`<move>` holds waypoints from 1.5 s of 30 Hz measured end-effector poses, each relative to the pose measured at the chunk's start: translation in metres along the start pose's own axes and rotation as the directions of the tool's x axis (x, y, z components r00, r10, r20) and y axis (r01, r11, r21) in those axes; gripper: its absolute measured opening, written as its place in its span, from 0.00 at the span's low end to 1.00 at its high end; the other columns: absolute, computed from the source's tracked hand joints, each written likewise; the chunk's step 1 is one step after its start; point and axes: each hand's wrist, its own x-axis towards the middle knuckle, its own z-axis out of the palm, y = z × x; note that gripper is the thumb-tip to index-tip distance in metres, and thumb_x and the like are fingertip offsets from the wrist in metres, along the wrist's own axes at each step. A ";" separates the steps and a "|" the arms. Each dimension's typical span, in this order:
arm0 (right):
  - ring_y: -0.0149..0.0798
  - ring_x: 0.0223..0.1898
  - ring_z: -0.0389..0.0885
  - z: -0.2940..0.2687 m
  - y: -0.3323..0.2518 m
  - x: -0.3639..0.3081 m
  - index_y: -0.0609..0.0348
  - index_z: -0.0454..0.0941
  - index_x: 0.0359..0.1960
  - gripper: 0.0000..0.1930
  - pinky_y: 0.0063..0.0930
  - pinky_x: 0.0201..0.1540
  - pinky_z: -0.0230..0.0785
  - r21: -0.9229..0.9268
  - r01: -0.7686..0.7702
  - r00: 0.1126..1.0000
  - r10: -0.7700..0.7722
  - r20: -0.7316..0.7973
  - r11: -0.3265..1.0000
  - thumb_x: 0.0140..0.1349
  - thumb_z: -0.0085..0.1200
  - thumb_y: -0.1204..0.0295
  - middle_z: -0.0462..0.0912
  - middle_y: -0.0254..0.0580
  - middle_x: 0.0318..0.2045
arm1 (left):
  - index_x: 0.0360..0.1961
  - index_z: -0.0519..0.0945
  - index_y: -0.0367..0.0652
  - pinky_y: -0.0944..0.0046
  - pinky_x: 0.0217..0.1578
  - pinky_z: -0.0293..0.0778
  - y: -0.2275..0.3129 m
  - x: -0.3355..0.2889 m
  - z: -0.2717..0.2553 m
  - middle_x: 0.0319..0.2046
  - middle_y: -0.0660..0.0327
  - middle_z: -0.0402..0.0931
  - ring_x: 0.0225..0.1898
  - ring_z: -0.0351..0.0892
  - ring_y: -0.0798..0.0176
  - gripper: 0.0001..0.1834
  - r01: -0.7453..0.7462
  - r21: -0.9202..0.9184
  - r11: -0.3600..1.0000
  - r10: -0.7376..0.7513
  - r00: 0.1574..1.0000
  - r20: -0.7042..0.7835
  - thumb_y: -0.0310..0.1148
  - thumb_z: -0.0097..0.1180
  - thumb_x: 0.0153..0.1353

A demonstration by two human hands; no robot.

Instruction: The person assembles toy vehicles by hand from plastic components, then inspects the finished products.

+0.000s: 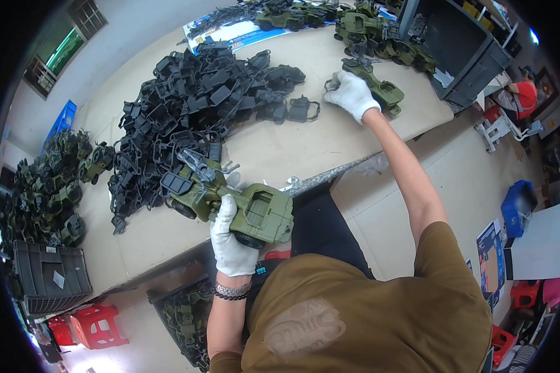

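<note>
**Green toy trucks, one in each gloved hand**

The left hand (230, 239), in a white glove, is wrapped around the body of an olive-green toy truck (242, 208) at the near edge of the bench (292, 146), fingers closed over its side above a black wheel. It looks like hard, hollow plastic: light and stiff, probably easiest held by the broad body, since the thin dark gun part on top seems the bit most likely to snap. The right hand (353, 94), arm stretched out, is closed on the end of a second green truck chassis (379, 87) lying farther across the bench.

Between them sprawls a big heap of black plastic parts (193, 105). More green trucks (50, 186) crowd the left end. A flat printed sheet, blue and white, (230, 34) lies at the far edge under more parts. A dark grey crate (460, 50) stands at the far right, and a blue bin (518, 205) sits on the floor.
</note>
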 end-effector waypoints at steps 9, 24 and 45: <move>0.32 0.47 0.82 -0.021 -0.128 -0.161 0.60 0.76 0.62 0.36 0.29 0.50 0.78 0.702 0.360 0.855 -0.518 0.015 0.615 0.45 0.72 0.77 0.84 0.41 0.50 | 0.59 0.77 0.40 0.59 0.50 0.81 -0.001 0.013 0.004 0.52 0.61 0.80 0.51 0.81 0.64 0.21 -0.125 0.110 0.986 0.143 0.974 -0.177 0.33 0.65 0.66; 0.54 0.53 0.83 -0.005 -0.144 -0.197 0.61 0.80 0.57 0.34 0.38 0.56 0.75 0.523 0.595 0.727 -0.686 -0.028 0.610 0.43 0.74 0.71 0.81 0.54 0.58 | 0.61 0.73 0.37 0.57 0.55 0.80 -0.006 -0.001 0.000 0.54 0.56 0.79 0.53 0.81 0.60 0.22 -0.241 0.358 0.902 0.282 0.957 -0.066 0.32 0.61 0.69; 0.70 0.57 0.75 -0.021 -0.165 -0.195 0.63 0.65 0.68 0.42 0.52 0.54 0.75 0.541 0.789 0.516 -0.791 -0.329 0.290 0.50 0.70 0.65 0.74 0.67 0.58 | 0.63 0.74 0.42 0.54 0.57 0.76 -0.005 -0.010 0.012 0.56 0.58 0.78 0.55 0.79 0.57 0.25 -0.190 0.142 0.971 0.209 0.968 -0.136 0.45 0.57 0.71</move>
